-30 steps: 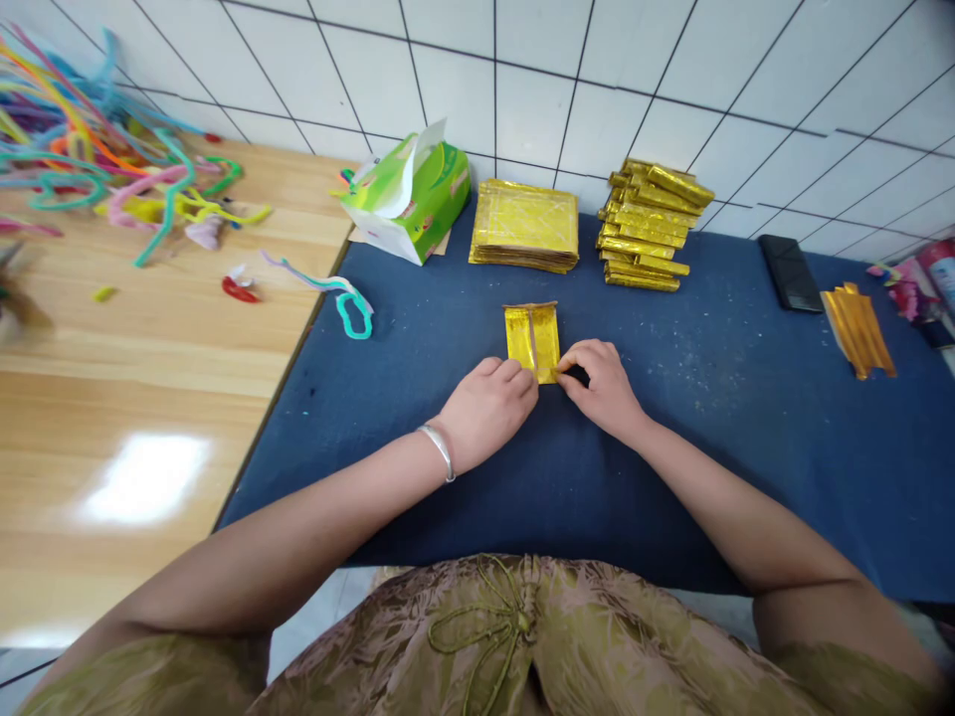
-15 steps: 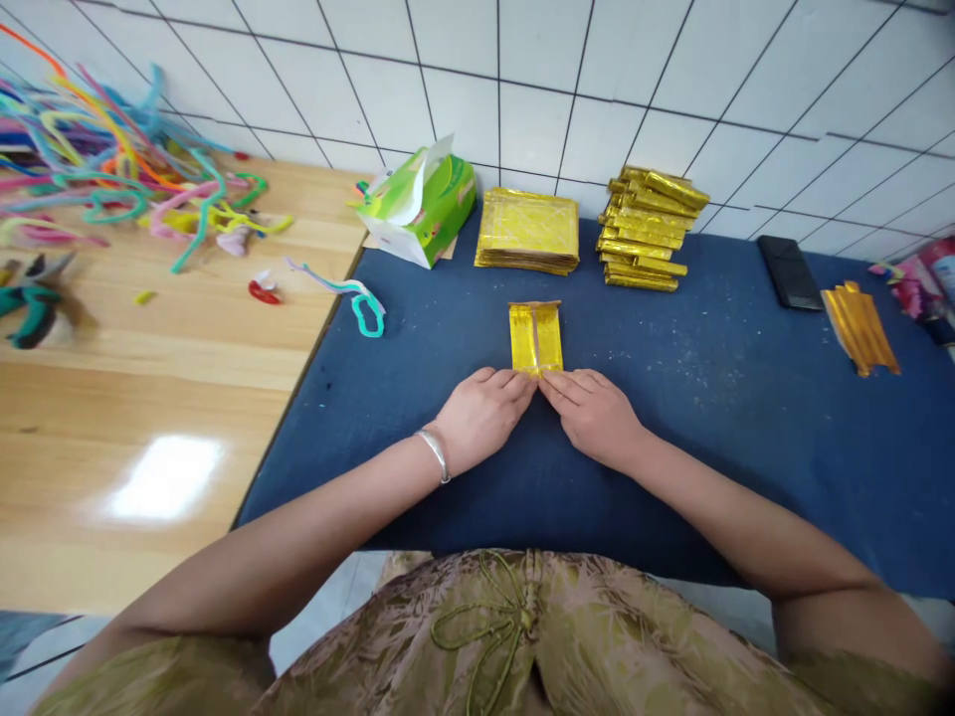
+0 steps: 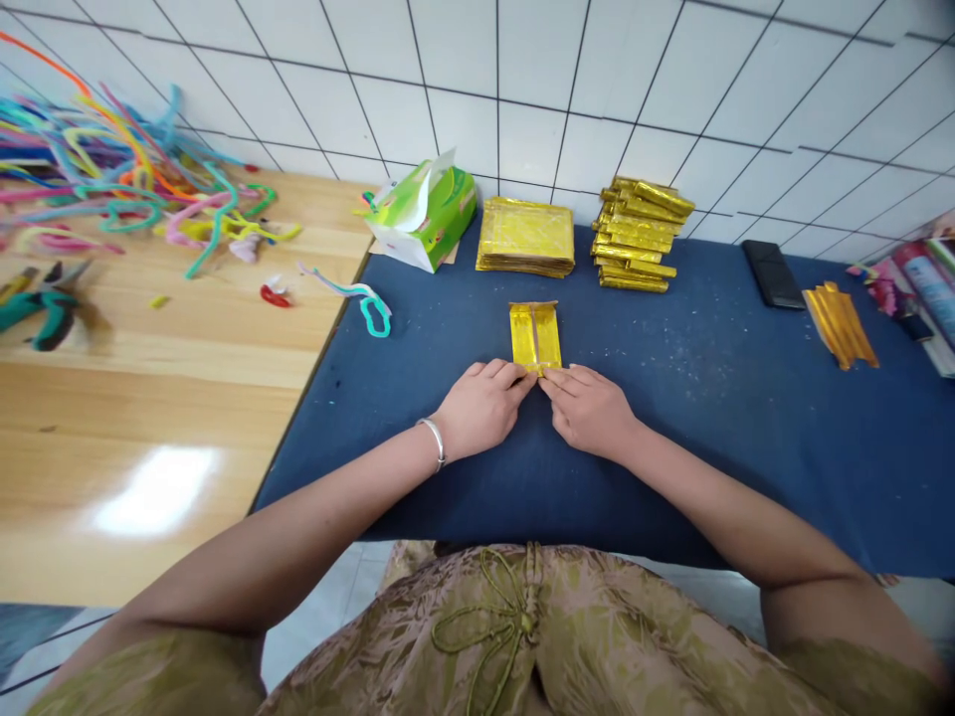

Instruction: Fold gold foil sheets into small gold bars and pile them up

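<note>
the gold sheet point(image 3: 534, 336) lies flat on the blue surface point(image 3: 708, 398), in front of the person, with its 2 side flaps folded in to meet along a middle seam. the left hand point(image 3: 483, 406) and the right hand point(image 3: 589, 408) rest side by side at its near edge, fingers stretched almost flat and pressing down on that edge, tips nearly touching each other; neither hand grips or lifts anything. 1 second ago the right fingers were curled, pinching the near right corner of the sheet while the left hand held the edge down; half a second ago both hands had already flattened out, and now they sit in much the same place, so the pinch has given way to a press. that reads as a crease at the near edge being laid down, though the fingers hide the edge itself and i cannot tell how it is folded under them. the sheet has not shifted on the surface. behind it, against the tiled wall, stand a flat gold stack point(image 3: 526, 235) and a pile of folded gold pieces point(image 3: 636, 235); a green tissue box point(image 3: 425, 211) sits to their left, a black phone point(image 3: 773, 273) to the right, and pipe cleaners point(image 3: 111, 179) sprawl over the wooden top.
</note>
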`<state>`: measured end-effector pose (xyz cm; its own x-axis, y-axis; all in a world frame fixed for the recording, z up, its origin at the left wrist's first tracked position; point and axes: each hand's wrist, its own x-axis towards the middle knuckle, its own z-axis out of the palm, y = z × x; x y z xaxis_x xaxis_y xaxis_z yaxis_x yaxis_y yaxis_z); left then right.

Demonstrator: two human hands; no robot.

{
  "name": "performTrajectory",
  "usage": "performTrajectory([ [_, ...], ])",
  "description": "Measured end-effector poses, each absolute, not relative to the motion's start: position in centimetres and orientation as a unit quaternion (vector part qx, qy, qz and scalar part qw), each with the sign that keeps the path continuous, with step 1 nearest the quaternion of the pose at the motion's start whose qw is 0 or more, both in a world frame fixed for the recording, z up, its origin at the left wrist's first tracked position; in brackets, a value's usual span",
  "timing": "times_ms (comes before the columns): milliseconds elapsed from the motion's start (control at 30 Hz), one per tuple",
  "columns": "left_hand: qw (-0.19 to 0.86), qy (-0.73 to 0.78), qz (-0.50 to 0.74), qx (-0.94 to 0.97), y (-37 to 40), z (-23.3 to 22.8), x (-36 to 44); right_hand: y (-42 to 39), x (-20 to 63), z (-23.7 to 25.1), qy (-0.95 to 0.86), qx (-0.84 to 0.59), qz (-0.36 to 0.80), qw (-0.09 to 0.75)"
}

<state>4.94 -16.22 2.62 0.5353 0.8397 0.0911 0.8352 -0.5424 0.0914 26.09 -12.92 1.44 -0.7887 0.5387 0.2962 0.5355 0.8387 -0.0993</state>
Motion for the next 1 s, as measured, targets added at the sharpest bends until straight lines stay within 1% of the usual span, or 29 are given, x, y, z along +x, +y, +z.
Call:
performTrajectory([
  [200,0.009,0.465,0.088,0.881,-16.4,2.2,4.7,-13.7,26.0,1.6,-0.94,-0.304,0.019,0.154],
  [400,0.013,0.471,0.076,0.879,-16.2,2.1,4.7,-13.6,26.1,1.5,-0.934,-0.324,0.029,0.146],
  [533,0.028,0.493,0.08,0.866,-17.1,2.7,6.1,-12.8,26.5,1.4,-0.939,-0.315,0.027,0.138],
  [600,0.047,0.493,0.096,0.863,-18.1,3.1,6.9,-12.2,27.0,1.3,-0.938,-0.315,0.027,0.142],
  [667,0.088,0.457,0.128,0.876,-19.0,3.3,7.0,-11.7,27.5,1.1,-0.935,-0.318,0.035,0.15],
  [700,0.118,0.427,0.149,0.884,-19.2,3.4,6.6,-11.4,27.8,1.0,-0.934,-0.319,0.041,0.154],
  [767,0.152,0.43,0.222,0.862,-19.0,3.4,4.9,-10.9,28.2,0.7,-0.934,-0.316,0.058,0.158],
  [800,0.147,0.455,0.257,0.84,-18.4,3.4,3.6,-10.8,28.4,0.6,-0.934,-0.313,0.065,0.159],
  [867,0.102,0.53,0.306,0.784,-16.5,3.1,1.0,-10.5,28.6,0.5,-0.935,-0.308,0.072,0.159],
  [933,0.069,0.563,0.308,0.763,-13.8,2.6,-1.0,-10.4,28.6,0.4,-0.936,-0.305,0.074,0.162],
  [1000,0.07,0.541,0.299,0.783,-11.1,2.0,-2.0,-10.3,28.6,0.3,-0.935,-0.304,0.076,0.166],
])
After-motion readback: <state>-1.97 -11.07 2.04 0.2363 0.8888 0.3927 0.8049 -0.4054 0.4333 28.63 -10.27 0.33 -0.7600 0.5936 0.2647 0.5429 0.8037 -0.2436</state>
